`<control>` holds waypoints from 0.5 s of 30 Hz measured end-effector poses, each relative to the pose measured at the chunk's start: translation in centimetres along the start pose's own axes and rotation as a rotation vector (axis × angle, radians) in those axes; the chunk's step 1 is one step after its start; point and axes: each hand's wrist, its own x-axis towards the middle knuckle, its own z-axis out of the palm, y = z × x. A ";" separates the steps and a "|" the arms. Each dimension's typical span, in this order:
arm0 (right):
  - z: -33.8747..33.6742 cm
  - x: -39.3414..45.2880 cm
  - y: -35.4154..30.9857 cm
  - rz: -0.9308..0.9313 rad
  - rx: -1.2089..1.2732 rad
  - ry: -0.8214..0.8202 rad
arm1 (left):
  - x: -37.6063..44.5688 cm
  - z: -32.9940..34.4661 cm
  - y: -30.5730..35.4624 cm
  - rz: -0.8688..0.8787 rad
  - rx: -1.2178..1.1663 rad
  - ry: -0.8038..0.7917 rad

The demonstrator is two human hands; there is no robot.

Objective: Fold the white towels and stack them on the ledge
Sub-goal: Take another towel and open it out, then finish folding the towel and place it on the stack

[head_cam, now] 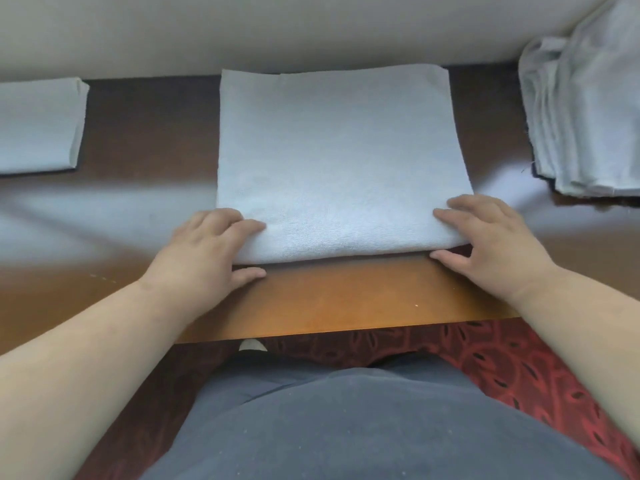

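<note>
A white towel (339, 157), folded over on itself, lies flat in the middle of the brown wooden ledge (346, 299). Its folded edge faces me. My left hand (207, 251) pinches the near left corner of that fold, fingers on top and thumb below. At the near right corner my right hand (485, 244) holds the towel the same way. A folded white towel (38, 126) rests on the ledge at the far left. To the far right sits a loose pile of white towels (585, 109).
A pale wall (277, 29) rises directly behind the ledge. Below the ledge's front edge are a red patterned carpet (519, 375) and my grey shirt (346, 427).
</note>
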 end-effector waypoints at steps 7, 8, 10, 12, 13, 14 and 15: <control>0.1 0.0 1.2 0.012 -0.095 0.114 | 0.0 0.5 -0.1 0.049 0.140 0.087; -0.1 0.0 1.0 -0.013 -0.115 0.138 | 0.1 0.4 -0.1 0.058 0.141 0.098; -0.6 -0.4 1.1 -0.078 -0.118 0.151 | -0.2 0.1 -0.2 0.072 0.144 0.106; -0.6 -1.6 1.5 -0.131 -0.088 0.140 | -1.3 0.1 -0.5 0.106 0.130 0.114; -0.5 -2.4 1.6 -0.147 -0.065 0.135 | -2.1 0.3 -0.6 0.127 0.117 0.126; -0.2 -3.1 1.7 -0.161 -0.040 0.128 | -2.9 0.4 -0.7 0.141 0.103 0.133; 0.2 -3.8 1.7 -0.168 -0.010 0.115 | -3.7 0.6 -0.7 0.144 0.086 0.131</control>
